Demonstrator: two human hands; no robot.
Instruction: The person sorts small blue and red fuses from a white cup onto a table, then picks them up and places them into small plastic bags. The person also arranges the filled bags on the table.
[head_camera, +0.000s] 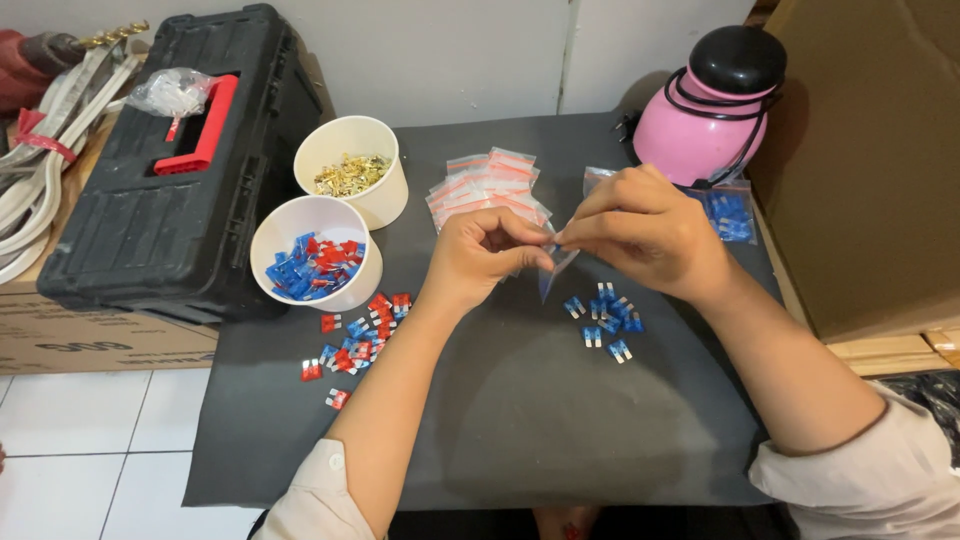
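My left hand (480, 255) and right hand (645, 235) pinch a small clear bag (556, 268) by its mouth; it seems light, flimsy, slippery; blue fuses (603, 320) lie at six o'clock.

My left hand (480, 255) and right hand (650, 235) pinch a clear bag (556, 268) with a blue tint. Sleeves (880, 480) cream. Surface (540, 420) dark grey. Fuses (603, 320) under my fingers (590, 225) blue. Left pile (358, 340) mixed red and blue. Near cup (312, 250) white, red and blue fuses inside. Far cup (352, 165) cream-white, gold bits inside. Bag stack (488, 188) clear with red-orange strips. Filled bag (730, 212) clear, blue inside. Toolbox (160, 170) black, red handle. Jug (705, 115) pink, black lid. Floor tiles (90, 440) white. Box (870, 160) brown.
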